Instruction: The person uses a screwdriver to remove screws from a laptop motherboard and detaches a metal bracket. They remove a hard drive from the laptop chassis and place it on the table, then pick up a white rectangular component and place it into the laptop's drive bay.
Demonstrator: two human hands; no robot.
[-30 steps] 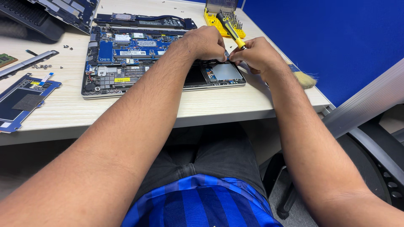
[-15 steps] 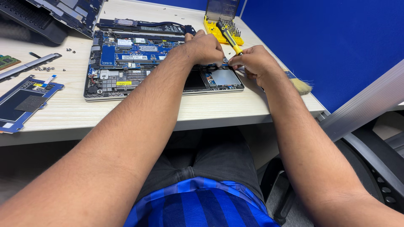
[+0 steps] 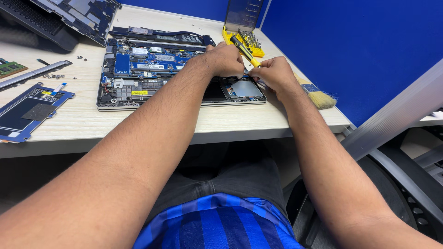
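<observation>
An opened laptop (image 3: 152,74) lies on the desk (image 3: 138,122), bearing a blue rectangular label at its left and a small yellow one below that. Behind its right end stands a yellow bit case (image 3: 244,37) with a clear lid. The left hand (image 3: 224,60) rests palm-down on the laptop's right half, fingers curled, holding nothing visible. The right hand (image 3: 274,74), just right of it, pinches a yellow-black screwdriver (image 3: 244,50), its tip at the laptop's right edge. A brush (image 3: 316,94) lies right of the laptop.
</observation>
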